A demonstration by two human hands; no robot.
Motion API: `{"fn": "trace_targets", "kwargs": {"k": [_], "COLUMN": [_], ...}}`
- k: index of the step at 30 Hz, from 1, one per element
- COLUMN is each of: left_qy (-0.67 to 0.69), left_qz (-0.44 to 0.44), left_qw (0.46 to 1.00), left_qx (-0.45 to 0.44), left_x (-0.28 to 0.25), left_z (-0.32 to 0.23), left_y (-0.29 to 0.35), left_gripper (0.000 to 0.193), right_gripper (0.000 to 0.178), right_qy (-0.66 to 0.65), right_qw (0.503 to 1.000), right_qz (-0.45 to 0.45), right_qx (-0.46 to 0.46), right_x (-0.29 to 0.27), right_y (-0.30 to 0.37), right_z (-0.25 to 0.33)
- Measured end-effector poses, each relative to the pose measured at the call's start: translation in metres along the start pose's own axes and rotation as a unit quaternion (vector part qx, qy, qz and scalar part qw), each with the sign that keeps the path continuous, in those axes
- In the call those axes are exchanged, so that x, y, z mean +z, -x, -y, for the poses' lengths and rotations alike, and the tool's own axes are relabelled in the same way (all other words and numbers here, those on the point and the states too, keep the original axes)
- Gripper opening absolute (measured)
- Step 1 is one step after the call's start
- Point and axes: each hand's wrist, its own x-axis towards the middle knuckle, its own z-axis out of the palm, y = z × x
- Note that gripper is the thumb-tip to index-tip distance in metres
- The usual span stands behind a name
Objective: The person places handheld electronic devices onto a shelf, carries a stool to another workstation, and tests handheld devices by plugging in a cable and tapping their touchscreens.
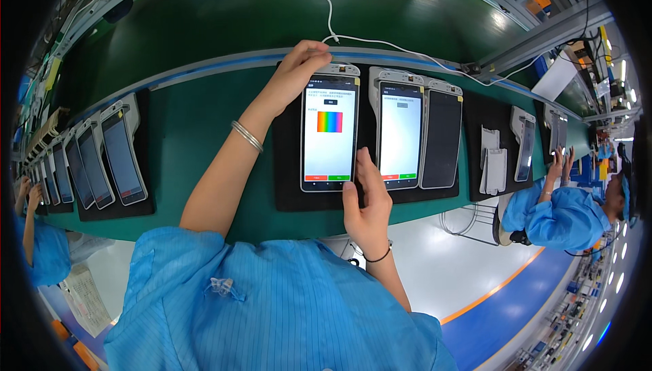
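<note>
A white handheld terminal (pixel 329 147) lies face up in front of me, its lit screen showing a rainbow colour block and red and green buttons. My left hand (pixel 295 76) reaches over its top left corner, fingers bent together around the top end; their tips are partly hidden. At the lower right corner, my right hand (pixel 369 208) has its thumb by the green button and its fingers stretched along the side edge. Just right lies a second terminal (pixel 399 133) with a lit screen, then a third terminal (pixel 441 140) with a dark screen.
The terminals rest on a black mat (pixel 288 194) on a green bench (pixel 204 106). A white cable (pixel 401 46) runs along the raised back edge. More terminals (pixel 124 157) stand left; white device parts (pixel 494 167) lie right. A co-worker in blue (pixel 560 211) works at right, another at far left.
</note>
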Motion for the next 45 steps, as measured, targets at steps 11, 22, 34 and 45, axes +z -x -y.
{"fn": "trace_targets", "kwargs": {"k": [11, 22, 34, 45], "left_qy": [-0.039, -0.075, -0.066, -0.197], "left_qz": [-0.09, -0.08, -0.086, -0.201], "left_qw": [0.988, 0.985, 0.984, 0.948], "left_qx": [0.121, 0.135, 0.139, 0.147], "left_x": [0.012, 0.013, 0.011, -0.033], "left_z": [0.019, 0.02, 0.021, 0.022], "left_y": [0.05, 0.072, 0.07, 0.061], "left_gripper": [0.054, 0.06, 0.056, 0.028], "right_gripper": [0.03, 0.031, 0.034, 0.036], "right_qy": [0.245, 0.282, 0.25, 0.232], "right_qw": [0.954, 0.931, 0.939, 0.944], "right_qz": [-0.17, -0.231, -0.233, -0.232], "right_qx": [-0.02, 0.026, 0.035, 0.046], "right_x": [-0.065, -0.091, -0.09, -0.089], "right_y": [0.022, 0.017, 0.019, 0.019], "right_z": [-0.028, -0.065, -0.062, -0.06]}}
